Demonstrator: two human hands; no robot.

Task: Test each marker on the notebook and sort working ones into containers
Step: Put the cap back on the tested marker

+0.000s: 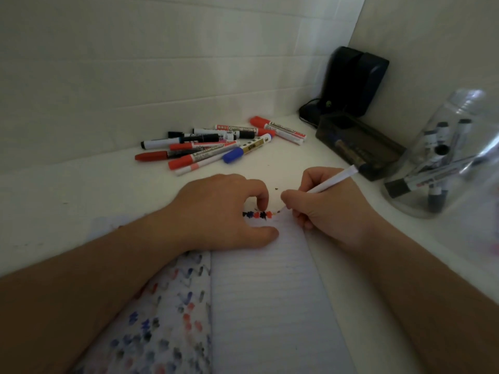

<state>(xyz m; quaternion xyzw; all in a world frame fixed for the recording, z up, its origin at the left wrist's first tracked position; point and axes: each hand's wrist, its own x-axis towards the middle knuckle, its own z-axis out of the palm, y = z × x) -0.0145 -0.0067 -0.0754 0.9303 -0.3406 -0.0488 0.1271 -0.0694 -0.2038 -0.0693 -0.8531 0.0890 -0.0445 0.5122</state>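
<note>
An open lined notebook (270, 292) lies in front of me, with a row of black, blue and red test marks (258, 214) at its top edge. My right hand (324, 209) grips a thin white marker (328, 183), its tip touching the page just right of the marks. My left hand (221, 211) rests on the notebook's top, its fingers curled down beside the marks; I cannot tell whether it holds anything. Several markers (216, 147) with red, black and blue caps lie piled on the white desk behind.
A clear jar (448, 157) holding several markers lies tilted at the right. A dark transparent box (359, 147) sits near the corner, with a black device (353, 79) and its cable behind it. White walls close off the back and right.
</note>
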